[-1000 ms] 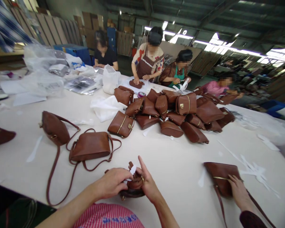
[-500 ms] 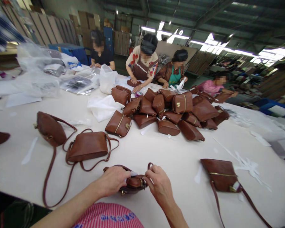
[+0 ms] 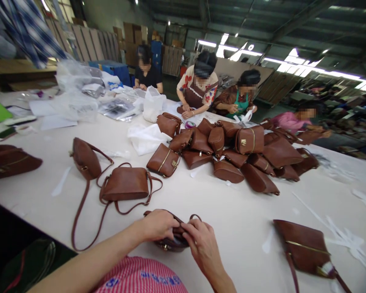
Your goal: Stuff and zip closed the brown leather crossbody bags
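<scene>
A small brown leather handbag (image 3: 174, 245) sits at the table's near edge, close to my body, its top opened and a gold-coloured clasp on its near side. My left hand (image 3: 158, 226) grips the bag's left part, with its fingertips down in the opening. My right hand (image 3: 201, 241) pinches at the right side of the opening, its fingertips almost meeting the left ones. The inside of the bag is mostly hidden by my fingers. Just beyond lie a brown bag with a looped strap (image 3: 126, 184) and another strapped bag (image 3: 87, 159).
A heap of brown bags (image 3: 225, 148) covers the table's middle. One zipped bag (image 3: 305, 248) lies at right, beside white strips (image 3: 344, 238). Clear plastic wrapping (image 3: 79, 85) is piled at far left. Several co-workers (image 3: 198, 85) work along the far side.
My view has swung left, so things appear further right. My hands have drawn closer together over the bag's opening. The white piece by my left fingers no longer shows.
</scene>
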The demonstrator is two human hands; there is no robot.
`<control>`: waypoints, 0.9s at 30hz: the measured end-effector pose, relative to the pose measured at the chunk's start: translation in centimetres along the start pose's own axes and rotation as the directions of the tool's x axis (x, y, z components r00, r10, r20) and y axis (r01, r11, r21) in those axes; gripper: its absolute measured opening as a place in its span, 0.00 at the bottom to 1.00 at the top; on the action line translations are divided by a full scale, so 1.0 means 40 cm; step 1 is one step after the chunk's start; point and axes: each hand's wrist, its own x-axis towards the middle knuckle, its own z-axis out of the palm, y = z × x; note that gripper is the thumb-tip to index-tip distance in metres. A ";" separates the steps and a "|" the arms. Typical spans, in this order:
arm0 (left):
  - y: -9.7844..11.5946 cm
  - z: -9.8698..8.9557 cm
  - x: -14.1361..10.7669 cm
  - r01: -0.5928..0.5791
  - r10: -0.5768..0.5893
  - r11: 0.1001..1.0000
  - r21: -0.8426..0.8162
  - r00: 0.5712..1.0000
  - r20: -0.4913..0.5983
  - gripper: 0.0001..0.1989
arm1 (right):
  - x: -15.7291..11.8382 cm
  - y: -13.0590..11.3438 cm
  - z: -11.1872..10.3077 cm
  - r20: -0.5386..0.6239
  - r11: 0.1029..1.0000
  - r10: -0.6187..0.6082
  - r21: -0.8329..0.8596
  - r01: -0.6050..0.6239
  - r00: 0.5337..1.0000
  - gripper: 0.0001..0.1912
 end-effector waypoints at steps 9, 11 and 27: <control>-0.118 -0.045 -0.171 0.067 -0.140 0.953 -0.297 0.962 -0.234 0.15 | -0.007 0.007 0.027 -0.063 0.999 -0.016 -0.036 0.014 0.998 0.14; -0.111 -0.005 -0.168 0.033 -0.105 0.953 -0.300 0.968 -0.228 0.16 | -0.010 0.007 0.028 -0.071 0.999 0.005 -0.046 -0.009 0.997 0.15; -0.026 0.062 -0.063 0.170 -0.110 0.945 0.279 0.970 -0.217 0.10 | -0.002 0.003 -0.036 0.078 0.997 -0.011 0.075 0.005 0.997 0.31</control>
